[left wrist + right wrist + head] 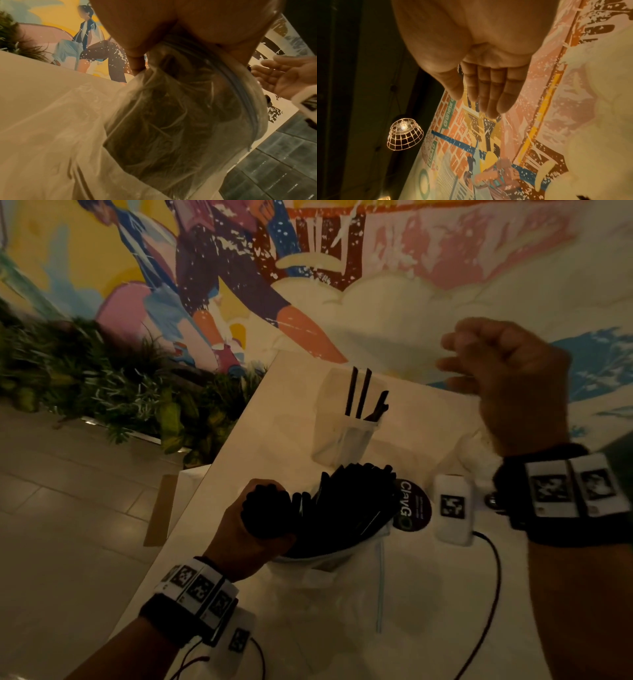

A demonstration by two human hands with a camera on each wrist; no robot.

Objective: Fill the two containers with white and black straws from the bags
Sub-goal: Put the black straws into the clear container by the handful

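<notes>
My left hand (pixel 245 529) grips a thick bundle of black straws (pixel 265 508) at the mouth of a clear zip bag (pixel 346 518) that is full of more black straws. From the left wrist, the bag (pixel 171 115) with its blue seal hangs right under my palm (pixel 171 27). A translucent container (pixel 344 422) stands further back on the table with a few black straws upright in it. My right hand (pixel 486 374) is raised above and to the right of the container, fingers loose and empty; its straight fingers (pixel 488 88) hold nothing. I cannot make out a second container or white straws.
The white table (pixel 274 412) ends at a slanted left edge, with plants (pixel 102 385) and a tiled floor beyond. A white tagged device (pixel 452 508) with a black cable and a round black sticker (pixel 411 510) lie right of the bag. A mural wall stands behind.
</notes>
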